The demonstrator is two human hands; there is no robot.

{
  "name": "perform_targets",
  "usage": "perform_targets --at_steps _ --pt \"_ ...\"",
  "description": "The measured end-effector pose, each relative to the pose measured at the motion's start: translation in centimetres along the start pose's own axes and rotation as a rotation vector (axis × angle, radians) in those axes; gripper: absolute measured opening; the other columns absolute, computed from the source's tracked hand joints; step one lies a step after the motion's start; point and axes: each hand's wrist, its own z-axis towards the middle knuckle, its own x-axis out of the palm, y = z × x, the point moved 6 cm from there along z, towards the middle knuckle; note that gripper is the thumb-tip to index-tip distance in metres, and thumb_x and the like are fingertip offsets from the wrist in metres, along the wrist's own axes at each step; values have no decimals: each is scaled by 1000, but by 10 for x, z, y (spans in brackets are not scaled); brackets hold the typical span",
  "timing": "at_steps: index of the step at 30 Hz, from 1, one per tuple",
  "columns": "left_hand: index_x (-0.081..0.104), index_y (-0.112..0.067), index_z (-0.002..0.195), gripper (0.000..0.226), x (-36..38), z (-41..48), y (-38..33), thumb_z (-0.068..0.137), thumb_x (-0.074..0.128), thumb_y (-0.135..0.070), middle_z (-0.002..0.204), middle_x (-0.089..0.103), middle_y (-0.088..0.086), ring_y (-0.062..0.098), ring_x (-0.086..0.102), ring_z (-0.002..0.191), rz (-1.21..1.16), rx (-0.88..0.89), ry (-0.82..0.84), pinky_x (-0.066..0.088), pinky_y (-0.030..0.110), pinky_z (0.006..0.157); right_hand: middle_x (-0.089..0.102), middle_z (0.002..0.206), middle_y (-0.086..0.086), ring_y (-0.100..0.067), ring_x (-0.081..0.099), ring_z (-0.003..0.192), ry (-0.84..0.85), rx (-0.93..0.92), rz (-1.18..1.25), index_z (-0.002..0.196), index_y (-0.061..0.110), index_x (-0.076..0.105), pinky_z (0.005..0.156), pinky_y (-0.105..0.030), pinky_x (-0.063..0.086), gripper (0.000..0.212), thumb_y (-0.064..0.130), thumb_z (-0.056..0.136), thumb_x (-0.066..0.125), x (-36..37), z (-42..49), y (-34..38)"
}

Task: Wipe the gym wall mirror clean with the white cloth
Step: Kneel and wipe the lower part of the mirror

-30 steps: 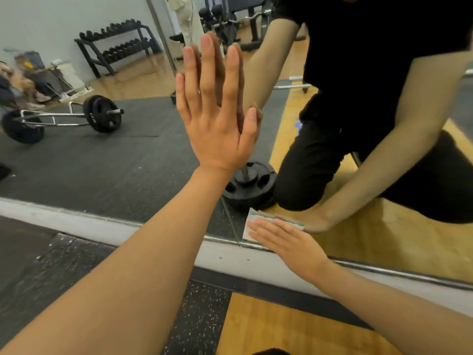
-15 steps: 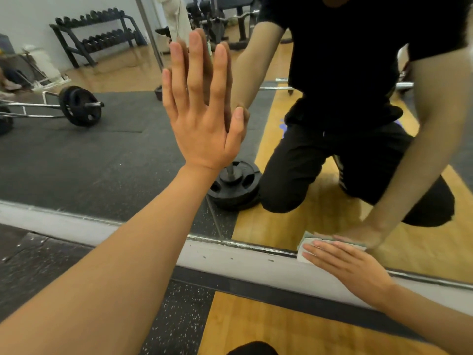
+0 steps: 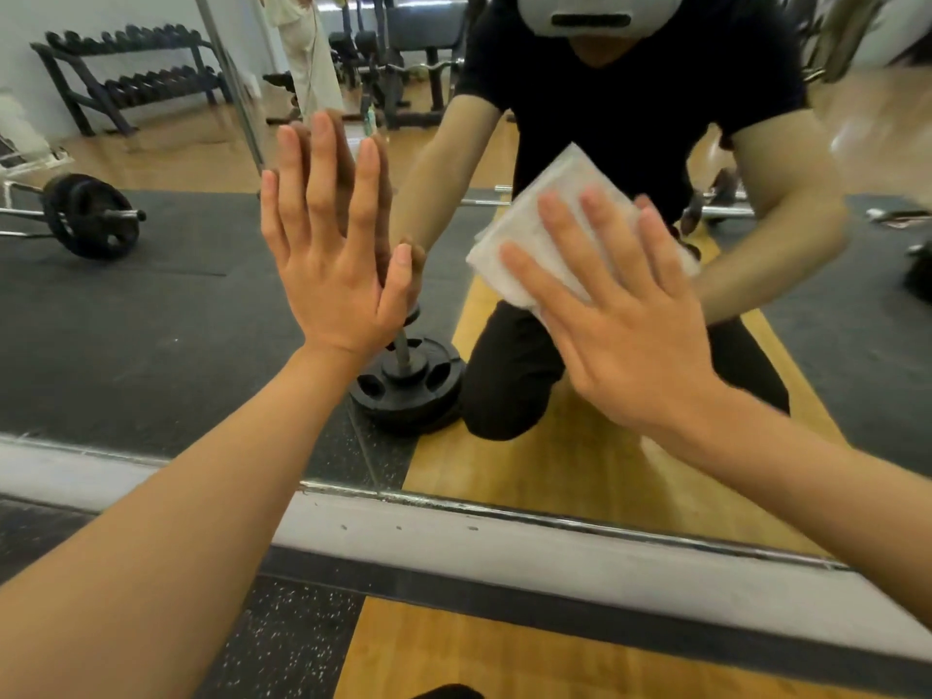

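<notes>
The wall mirror point(image 3: 151, 320) fills the upper view and reflects a kneeling person in black. My left hand point(image 3: 333, 254) lies flat against the glass, fingers spread and pointing up, holding nothing. My right hand point(image 3: 620, 315) presses a folded white cloth point(image 3: 544, 214) flat onto the mirror at about chest height of the reflection. The fingers are spread over the cloth, whose upper left part shows beyond the fingertips.
The mirror's metal bottom rail point(image 3: 504, 507) runs above a white wall strip point(image 3: 555, 557) near the floor. Below are speckled black rubber flooring point(image 3: 282, 648) and wood flooring point(image 3: 479, 658). The glass reflects a weight plate point(image 3: 408, 385), a barbell point(image 3: 91, 214) and a dumbbell rack point(image 3: 126, 73).
My right hand has swept the cloth up the glass from the bottom rail to mid-height. The left hand has stayed flat on the mirror. The view has tilted upward.
</notes>
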Motion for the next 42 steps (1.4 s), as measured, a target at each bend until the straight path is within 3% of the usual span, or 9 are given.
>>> perform_targets --at_steps 3,6,11,17,23,27,32,35,42 --pt "37 -8 157 66 -1 -1 1 105 24 -46 157 40 36 49 29 150 9 -2 -4 18 55 128 6 175 -12 -33 0 162 107 -25 -5 168 21 22 131 -53 -1 79 14 99 59 32 -81 39" --pt "37 -7 157 66 0 -1 1 103 28 -44 158 39 37 49 28 150 13 3 9 16 55 129 2 177 -6 -28 -3 163 378 -199 0 169 22 10 131 -47 -6 112 4 78 72 71 -195 79" --pt "40 -6 157 67 0 -1 1 104 26 -45 158 39 36 51 30 150 15 7 18 20 58 128 18 175 -4 -26 12 161 573 -269 8 167 19 22 131 -47 10 115 -2 70 80 78 -272 62" --pt "39 -5 156 67 -2 0 1 100 33 -41 158 39 36 51 29 150 7 -13 20 20 59 128 15 175 -3 -25 3 163 680 -283 -20 169 18 9 132 -45 -7 88 5 86 33 61 -321 12" --pt "36 -7 158 67 -1 -1 1 99 33 -40 158 39 37 52 30 149 9 -11 22 21 60 127 -5 177 -7 -27 -7 162 567 -238 122 167 15 12 131 -47 -9 114 12 76 81 92 -257 99" --pt "33 -9 160 68 -1 -1 3 99 33 -40 158 37 38 53 28 149 19 1 20 20 60 127 -17 175 -8 -28 -18 161 566 -273 107 166 12 -13 129 -46 -5 113 20 90 71 103 -218 137" --pt "32 -8 161 69 1 -3 3 102 29 -42 159 35 38 54 27 150 11 10 6 19 60 127 1 177 -6 -25 -2 163 537 -300 26 169 18 8 132 -43 -4 105 1 84 67 71 -266 42" --pt "30 -9 163 71 2 -4 5 100 32 -40 160 33 38 54 26 151 3 12 4 16 58 128 6 177 -3 -24 2 163 529 -284 -43 169 21 9 131 -43 -9 96 -3 85 49 42 -277 -6" --pt "29 -8 163 69 1 -3 2 106 27 -46 164 28 36 48 18 155 -40 -4 42 10 56 130 5 175 -13 -34 2 162 149 161 -19 169 20 18 130 -54 11 67 19 108 46 -8 -84 -51"
